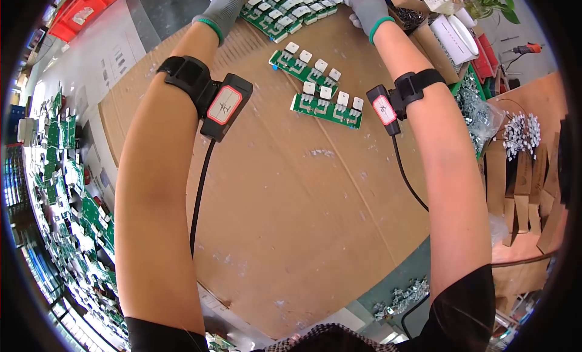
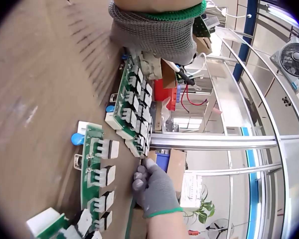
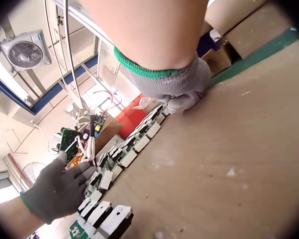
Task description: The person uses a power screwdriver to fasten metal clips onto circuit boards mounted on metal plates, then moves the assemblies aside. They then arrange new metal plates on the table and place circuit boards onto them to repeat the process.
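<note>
Several green circuit boards with white-capped components (image 1: 297, 11) lie in close rows at the far end of the cardboard. My gloved left hand (image 1: 224, 12) is at their left end; in the right wrist view its fingers (image 3: 82, 174) lie fairly straight against the boards. At the right end is my gloved right hand (image 1: 370, 12), its fingertips right at the board edge and its other fingers loosely bent, as the left wrist view shows. Nearer to me lie two separate boards, an upper one (image 1: 303, 67) and a lower one (image 1: 328, 111), their ends nearly meeting.
The cardboard sheet (image 1: 273, 200) covers the work surface. Many more boards (image 1: 79, 188) are stacked on the left, near a red bin (image 1: 85, 12). On the right stand a white box (image 1: 454, 40), a bag of metal parts (image 1: 476, 112) and cardboard strips (image 1: 524, 188).
</note>
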A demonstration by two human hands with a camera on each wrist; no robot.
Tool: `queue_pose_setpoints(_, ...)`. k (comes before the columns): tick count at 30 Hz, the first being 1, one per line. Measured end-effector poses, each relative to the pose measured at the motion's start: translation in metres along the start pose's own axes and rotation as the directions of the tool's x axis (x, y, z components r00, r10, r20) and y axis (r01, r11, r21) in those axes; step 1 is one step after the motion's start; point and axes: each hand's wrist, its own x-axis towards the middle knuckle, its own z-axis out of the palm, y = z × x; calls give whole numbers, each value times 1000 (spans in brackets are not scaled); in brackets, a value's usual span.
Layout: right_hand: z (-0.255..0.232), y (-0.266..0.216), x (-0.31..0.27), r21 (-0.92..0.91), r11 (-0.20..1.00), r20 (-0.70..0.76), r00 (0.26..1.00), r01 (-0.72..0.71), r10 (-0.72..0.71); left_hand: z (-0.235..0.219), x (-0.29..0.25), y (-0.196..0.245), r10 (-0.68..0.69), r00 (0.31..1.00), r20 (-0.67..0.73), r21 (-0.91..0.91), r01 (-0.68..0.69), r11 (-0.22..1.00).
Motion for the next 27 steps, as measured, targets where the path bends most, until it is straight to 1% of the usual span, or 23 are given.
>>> queue_pose_setpoints(1, 2, 0, 4, -18, 999, 6, 999, -47, 47, 16, -20, 17, 38, 997, -70, 52, -35, 998)
queue_pose_setpoints(4, -2, 7, 21, 116, 992, 67, 997, -57, 49, 27, -37, 36, -8, 992, -123, 344, 50, 938)
queue_pose_setpoints(5, -3, 26, 42, 65, 998, 3, 1000, 23, -24, 25, -34, 30, 121, 991, -55, 315, -97, 944)
queue_pose_setpoints(8, -12, 25, 19, 230, 958, 59, 980, 171, -189, 28, -41, 37, 82, 997, 16, 275, -83, 958)
queue_pose_setpoints(9, -11, 23, 19, 251, 953, 42, 981, 172, -188, 28, -42, 41, 51, 987, 150, 213, -83, 974)
queue_pose_setpoints(10, -9, 26, 21, 268, 949, 36, 982, 167, -183, 31, -45, 41, -6, 997, 81, 276, -16, 961)
queue_pose_setpoints(12, -5, 26, 29, 312, 935, 24, 983, 166, -183, 38, -51, 47, -97, 993, -73, 393, 118, 912)
queue_pose_setpoints(13, -6, 28, 32, 315, 934, 33, 982, 166, -185, 32, -53, 47, -23, 998, 58, 456, -7, 890)
queue_pose_setpoints(16, -10, 24, 27, 229, 959, 66, 980, 166, -186, 36, -58, 52, -53, 998, 41, 564, 21, 826)
queue_pose_setpoints(17, -13, 23, 21, 208, 960, 105, 972, 187, -212, 35, -63, 55, -69, 997, 33, 674, 29, 738)
queue_pose_setpoints(19, -20, 13, -9, 170, 959, 183, 949, 229, -259, 36, -68, 39, -97, 988, -117, 641, 149, 753)
queue_pose_setpoints(20, -23, 13, -16, 179, 962, 198, 951, 204, -239, 36, -68, 34, -106, 976, -191, 620, 204, 758)
queue_pose_setpoints(21, -27, 16, -21, 187, 966, 213, 953, 177, -216, 47, -84, 40, -62, 985, -162, 585, 146, 798)
queue_pose_setpoints(22, -32, 21, -30, 194, 970, 227, 955, 146, -189, 60, -104, 47, -106, 981, -163, 609, 185, 772)
queue_pose_setpoints(23, -36, 24, -42, 137, 981, 237, 957, 135, -165, 72, -125, 59, -143, 975, -168, 635, 218, 741)
queue_pose_setpoints(24, -43, 33, -51, 169, 976, 277, 943, 139, -182, 83, -144, 71, -176, 969, -175, 661, 248, 708)
queue_pose_setpoints(26, -57, 48, -77, 201, 976, 349, 925, 86, -153, 99, -181, 64, -83, 975, -206, 666, 202, 718)
queue_pose_setpoints(27, -65, 55, -97, 247, 967, 337, 930, 62, -146, 107, -200, 58, -3, 978, -209, 683, 149, 715)
